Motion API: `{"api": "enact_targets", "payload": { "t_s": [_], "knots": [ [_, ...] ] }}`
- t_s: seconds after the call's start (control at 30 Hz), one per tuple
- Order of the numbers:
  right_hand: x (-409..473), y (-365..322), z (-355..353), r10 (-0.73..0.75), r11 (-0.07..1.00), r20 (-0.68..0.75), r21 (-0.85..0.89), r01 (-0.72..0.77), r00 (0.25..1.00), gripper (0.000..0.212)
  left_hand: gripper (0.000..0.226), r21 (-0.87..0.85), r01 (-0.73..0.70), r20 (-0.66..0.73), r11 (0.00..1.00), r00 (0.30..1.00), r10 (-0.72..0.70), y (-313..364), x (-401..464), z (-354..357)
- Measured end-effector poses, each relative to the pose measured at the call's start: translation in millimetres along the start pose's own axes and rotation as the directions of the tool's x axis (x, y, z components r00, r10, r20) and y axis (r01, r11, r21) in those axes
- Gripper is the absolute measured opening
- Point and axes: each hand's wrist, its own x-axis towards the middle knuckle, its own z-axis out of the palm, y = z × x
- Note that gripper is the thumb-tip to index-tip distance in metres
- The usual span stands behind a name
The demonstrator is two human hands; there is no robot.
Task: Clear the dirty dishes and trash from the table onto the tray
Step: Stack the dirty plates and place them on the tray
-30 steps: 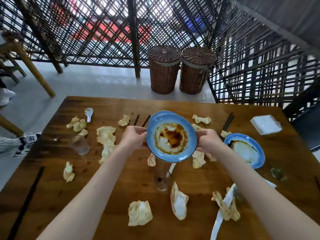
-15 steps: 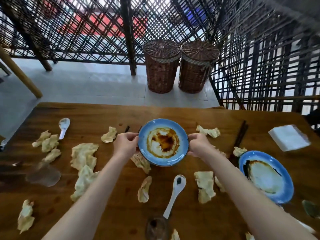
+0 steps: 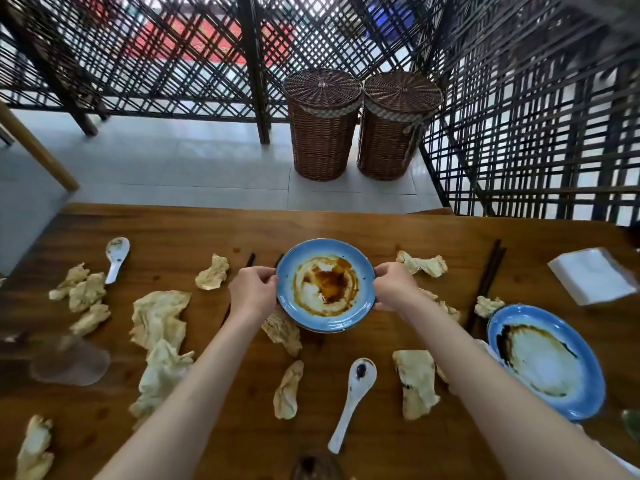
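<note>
A blue plate (image 3: 325, 285) smeared with brown sauce is held just above the wooden table (image 3: 346, 226). My left hand (image 3: 252, 292) grips its left rim and my right hand (image 3: 393, 285) grips its right rim. A second dirty blue plate (image 3: 543, 362) lies at the right. Several crumpled stained napkins (image 3: 157, 320) are scattered over the table. One white spoon (image 3: 353, 396) lies near the front and another white spoon (image 3: 116, 258) at the far left. Dark chopsticks (image 3: 486, 282) lie at the right. No tray is in view.
A clear plastic cup (image 3: 69, 362) lies at the left edge. A white napkin pack (image 3: 594, 275) sits at the far right. Two wicker baskets (image 3: 360, 123) stand on the tiled floor beyond the table, in front of a dark lattice screen (image 3: 519, 116).
The view has shifted forward and left across the table. Both hands keep hold of the plate, which has moved away from me and sits lower over the table.
</note>
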Motion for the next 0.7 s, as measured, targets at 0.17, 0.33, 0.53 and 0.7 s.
{"api": "enact_targets", "payload": {
  "t_s": [0.17, 0.33, 0.53, 0.7],
  "knots": [
    [1.9, 1.6, 3.1, -0.022, 0.989, -0.027, -0.148, 0.018, 0.999, 0.020, 0.026, 0.060, -0.030, 0.011, 0.998, 1.000, 0.030, 2.5, 1.3, 2.6],
    [2.3, 5.6, 2.9, -0.033, 0.981, -0.019, -0.189, 0.029, 0.999, 0.031, 0.027, 0.105, -0.056, 0.041, 0.993, 0.998, 0.051, 2.0, 3.0, 2.6],
    [-5.3, 9.5, -3.7, 0.114, 0.985, 0.165, 0.110, -0.133, 0.980, 0.054, 0.037, 0.037, 0.090, 0.223, 0.995, 0.970, -0.096, 1.1, 4.8, -3.0],
    [-3.4, 10.9, -3.9, 0.158, 0.953, 0.186, 0.229, -0.199, 0.970, 0.051, 0.040, -0.175, 0.255, 0.327, 0.951, 0.926, -0.188, 2.9, 1.7, -3.0]
  ]
}}
